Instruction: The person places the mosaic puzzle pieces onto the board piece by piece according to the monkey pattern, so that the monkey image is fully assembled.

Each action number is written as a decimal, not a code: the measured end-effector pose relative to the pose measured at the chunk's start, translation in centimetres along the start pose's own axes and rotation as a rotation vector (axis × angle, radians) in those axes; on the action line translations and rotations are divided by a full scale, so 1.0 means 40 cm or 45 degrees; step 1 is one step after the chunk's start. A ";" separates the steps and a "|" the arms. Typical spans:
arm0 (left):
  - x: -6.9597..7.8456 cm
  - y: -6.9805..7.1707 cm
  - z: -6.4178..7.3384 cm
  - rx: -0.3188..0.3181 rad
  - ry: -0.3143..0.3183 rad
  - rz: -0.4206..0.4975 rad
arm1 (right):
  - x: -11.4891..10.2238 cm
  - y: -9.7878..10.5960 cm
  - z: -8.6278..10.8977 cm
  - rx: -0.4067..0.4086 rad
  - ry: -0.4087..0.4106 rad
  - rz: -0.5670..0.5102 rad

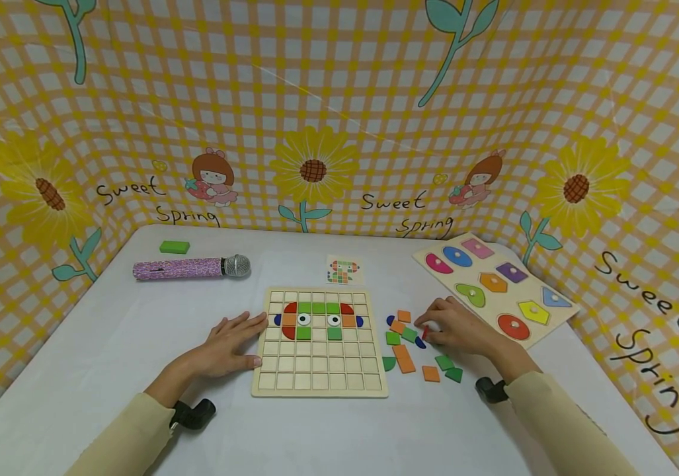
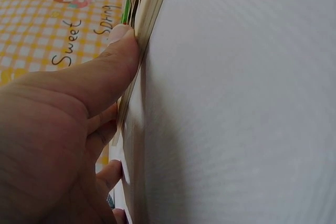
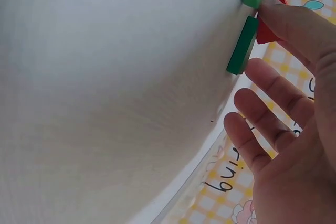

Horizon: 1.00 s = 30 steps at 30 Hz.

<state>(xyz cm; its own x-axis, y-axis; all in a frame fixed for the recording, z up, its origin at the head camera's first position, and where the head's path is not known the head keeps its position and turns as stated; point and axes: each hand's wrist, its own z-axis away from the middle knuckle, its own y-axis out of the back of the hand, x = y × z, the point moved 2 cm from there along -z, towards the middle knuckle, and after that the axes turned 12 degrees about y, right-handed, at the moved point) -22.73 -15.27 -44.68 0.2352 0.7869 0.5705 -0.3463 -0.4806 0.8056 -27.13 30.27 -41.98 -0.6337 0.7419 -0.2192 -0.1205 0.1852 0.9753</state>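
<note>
While my left hand [image 1: 229, 345] rests against the left edge of the wooden grid board [image 1: 319, 364], my right hand [image 1: 459, 328] works past the board's right edge, pinching a red piece [image 1: 425, 332] between thumb and index finger. That grip is narrow; the other three fingers sit slightly bent and spread apart, their tips beside a dark green tile [image 3: 243, 45] in the right wrist view. I cannot tell whether the red piece touches the table [image 1: 291, 436]. It is right next to a blue half-disc [image 1: 420, 343], among the loose tiles, with an orange rectangle [image 1: 403, 359] nearer to me.

My right forearm slants in from the table's right side, a black wrist camera [image 1: 490, 390] near the cuff of its beige sleeve [image 1: 559, 423]. My left forearm slants in from the opposite side. The left hand lies wide, fingers nearly straight and reaching toward the board's far left corner, thumb stretched out lower down, its tip against the wooden side.

Two eye tiles [image 1: 303, 319] sit in the board's far half, bordered by red, orange and green tiles. A small pattern card [image 1: 346, 270] lies beyond the board's far edge, and a shape puzzle [image 1: 482, 264] occupies the table's far right corner.
</note>
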 end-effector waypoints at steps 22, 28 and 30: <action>-0.002 -0.002 -0.001 0.004 -0.010 -0.005 | 0.002 0.006 -0.010 0.048 -0.087 -0.064; 0.000 0.002 -0.001 0.001 -0.006 0.002 | -0.003 -0.002 -0.021 0.007 -0.089 -0.001; 0.000 0.002 -0.001 0.000 -0.015 0.007 | -0.004 -0.005 -0.024 0.003 -0.084 0.003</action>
<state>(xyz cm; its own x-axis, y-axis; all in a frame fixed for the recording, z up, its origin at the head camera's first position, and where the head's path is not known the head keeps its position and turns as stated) -22.81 -15.27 -44.61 0.2442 0.7797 0.5766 -0.3475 -0.4847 0.8027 -27.73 29.49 -42.11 -0.5824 0.7830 -0.2184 -0.1175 0.1848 0.9757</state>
